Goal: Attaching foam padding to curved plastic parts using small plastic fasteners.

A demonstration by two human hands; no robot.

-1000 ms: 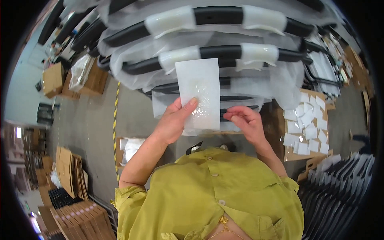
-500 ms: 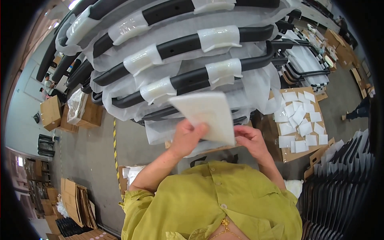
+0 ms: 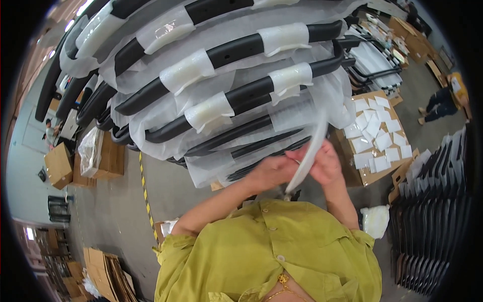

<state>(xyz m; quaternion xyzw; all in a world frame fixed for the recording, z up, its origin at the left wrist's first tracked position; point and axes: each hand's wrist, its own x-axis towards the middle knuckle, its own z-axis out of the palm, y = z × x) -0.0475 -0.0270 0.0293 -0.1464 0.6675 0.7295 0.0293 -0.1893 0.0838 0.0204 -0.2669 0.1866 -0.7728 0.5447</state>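
Observation:
A thin white foam sheet (image 3: pixel 310 156), seen nearly edge-on and slightly blurred, stands between my hands above my chest. My left hand (image 3: pixel 275 172) is closed at its left face, the fingertips pressed near the sheet's middle. On the other side my right hand (image 3: pixel 326 163) has its fingers curled around the sheet, partly hidden by it. Just beyond rises a stack of black curved bars (image 3: pixel 249 89) layered with translucent white wrap (image 3: pixel 334 95). White foam pieces (image 3: pixel 209 111) are wrapped around the bars in several places.
At right, a cardboard box (image 3: pixel 370 173) carries several white sheets (image 3: pixel 381 141). Black curved parts (image 3: pixel 427 216) stand in rows beside it. A white plastic bundle (image 3: pixel 375 221) lies nearby. Cartons (image 3: pixel 108 156) stand at left, past a yellow-black floor line (image 3: pixel 144 191). A person (image 3: pixel 445 98) walks far right.
The foam sheet has turned from facing up to nearly edge-on and shifted right. My left hand has moved right, closer to my right hand. A person at far right has come further into view.

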